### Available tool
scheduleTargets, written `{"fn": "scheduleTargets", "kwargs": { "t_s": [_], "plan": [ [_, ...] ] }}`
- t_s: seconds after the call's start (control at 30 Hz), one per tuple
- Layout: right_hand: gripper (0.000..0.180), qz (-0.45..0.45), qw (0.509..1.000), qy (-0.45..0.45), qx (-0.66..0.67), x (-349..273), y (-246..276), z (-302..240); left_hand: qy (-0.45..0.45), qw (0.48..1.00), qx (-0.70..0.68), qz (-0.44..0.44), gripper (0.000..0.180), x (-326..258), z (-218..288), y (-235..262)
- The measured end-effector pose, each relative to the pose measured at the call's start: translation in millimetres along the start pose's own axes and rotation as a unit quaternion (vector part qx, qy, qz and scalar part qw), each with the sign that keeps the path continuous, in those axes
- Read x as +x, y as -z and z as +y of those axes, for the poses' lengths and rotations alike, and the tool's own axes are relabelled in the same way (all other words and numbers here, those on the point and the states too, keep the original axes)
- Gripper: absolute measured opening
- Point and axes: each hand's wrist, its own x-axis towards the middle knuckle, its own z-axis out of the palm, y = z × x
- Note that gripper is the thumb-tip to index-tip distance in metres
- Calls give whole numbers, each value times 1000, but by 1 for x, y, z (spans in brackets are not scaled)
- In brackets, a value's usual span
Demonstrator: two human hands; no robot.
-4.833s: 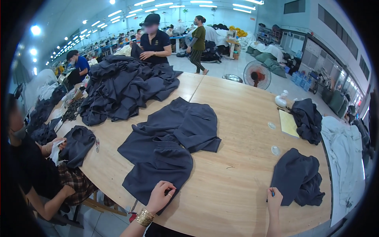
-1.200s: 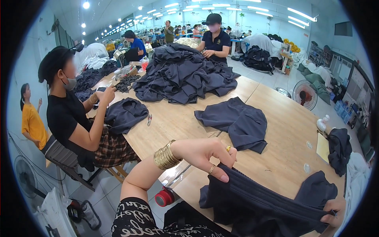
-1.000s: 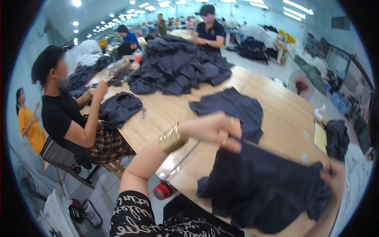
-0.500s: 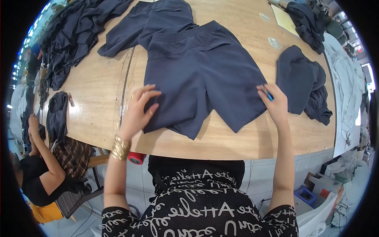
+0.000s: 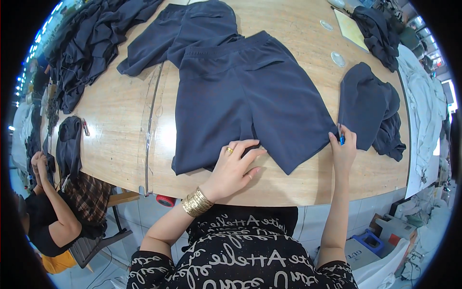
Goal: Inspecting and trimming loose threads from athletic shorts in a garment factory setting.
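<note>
Head: shorts (image 5: 216,96) lie ahead, waistband (image 5: 224,49) farthest; left hand (image 5: 236,166) loosely spread at left hem (image 5: 187,170), right hand (image 5: 343,144) pinching blue tool (image 5: 342,139) at right hem (image 5: 313,157).

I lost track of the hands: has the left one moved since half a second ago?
Yes: the left hand has moved right, away from the table seam.

Over at the wooden table (image 5: 118,115) lie dark shorts (image 5: 216,96), spread out. The left hand (image 5: 231,168) curls loosely by one hem; the right hand (image 5: 343,151), at the other, grips a small blue object (image 5: 342,139).
</note>
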Motion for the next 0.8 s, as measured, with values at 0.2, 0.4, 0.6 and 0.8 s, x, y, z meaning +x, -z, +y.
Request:
{"fn": "scheduleTargets", "kwargs": {
  "t_s": [0.2,0.4,0.6,0.8],
  "plan": [
    [22,-65,996,-35,-49,-3,2,11,-23,999,-4,-40,26,-16,-12,-16],
    [16,-86,996,-29,10,-5,-1,16,5,997,-67,-47,17,3,-16,8],
    [15,-95,989,-19,110,-4,-2,-10,58,979,-141,134,12,116,-86,69],
    [17,-136,976,59,158,-5,-26,-40,26,970,110,214,15,195,-182,76]
  ]
}}
